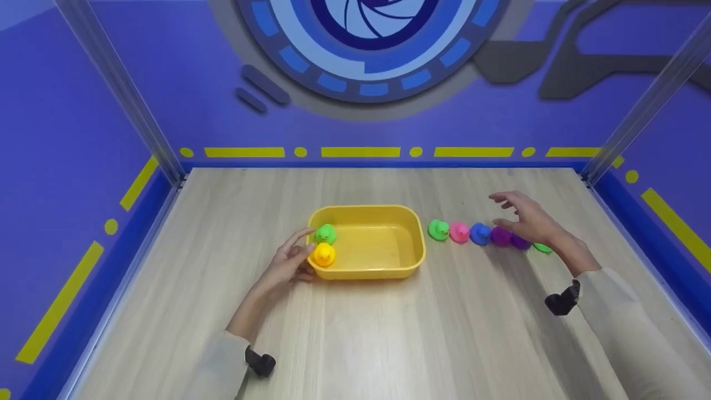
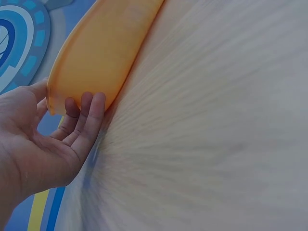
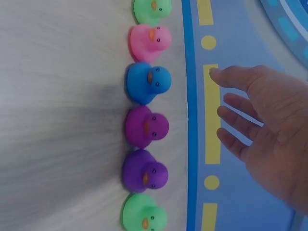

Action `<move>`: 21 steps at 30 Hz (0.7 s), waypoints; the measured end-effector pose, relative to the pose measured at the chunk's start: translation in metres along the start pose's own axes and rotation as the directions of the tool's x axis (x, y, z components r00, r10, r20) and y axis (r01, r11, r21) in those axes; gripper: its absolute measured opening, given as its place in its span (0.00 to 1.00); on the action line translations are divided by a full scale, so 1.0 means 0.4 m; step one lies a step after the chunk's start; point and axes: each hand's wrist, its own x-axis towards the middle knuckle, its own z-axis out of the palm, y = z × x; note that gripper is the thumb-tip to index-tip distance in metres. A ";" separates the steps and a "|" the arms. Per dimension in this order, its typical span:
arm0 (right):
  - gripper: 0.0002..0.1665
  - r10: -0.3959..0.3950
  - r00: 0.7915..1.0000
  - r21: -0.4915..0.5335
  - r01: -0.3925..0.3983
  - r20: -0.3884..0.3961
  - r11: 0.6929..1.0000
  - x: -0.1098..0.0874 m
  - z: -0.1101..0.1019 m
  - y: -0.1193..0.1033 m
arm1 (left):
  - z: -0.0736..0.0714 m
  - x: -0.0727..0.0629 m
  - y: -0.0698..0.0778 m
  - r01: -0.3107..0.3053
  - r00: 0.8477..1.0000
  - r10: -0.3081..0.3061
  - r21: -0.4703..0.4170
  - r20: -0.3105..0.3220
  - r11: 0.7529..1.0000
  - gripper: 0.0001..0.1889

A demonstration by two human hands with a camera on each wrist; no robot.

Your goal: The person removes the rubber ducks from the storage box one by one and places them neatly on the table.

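Your left hand (image 1: 284, 264) grips the tub (image 1: 367, 274) holding two ducks (image 1: 325, 255), apparently done, while your right hand (image 1: 532, 220), relaxed and empty, hovers near six ducks (image 3: 148, 83), apparently yet to do, lined up on the desk (image 1: 355, 339).

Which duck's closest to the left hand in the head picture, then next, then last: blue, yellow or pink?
1. Yellow duck: in the tub, beside the left hand.
2. Pink duck: right of the tub.
3. Blue duck: right of the pink duck.
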 end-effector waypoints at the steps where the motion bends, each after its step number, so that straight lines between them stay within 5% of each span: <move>1: 0.32 -0.010 1.000 0.001 0.010 -0.002 1.000 0.005 0.003 -0.004 | 0.000 -0.001 -0.001 0.001 1.000 -0.001 -0.007 0.000 1.000 0.27; 21: 0.25 -0.023 0.995 0.049 0.018 0.102 0.999 0.092 0.048 -0.088 | 0.002 -0.005 -0.001 -0.011 1.000 0.011 -0.021 0.010 1.000 0.26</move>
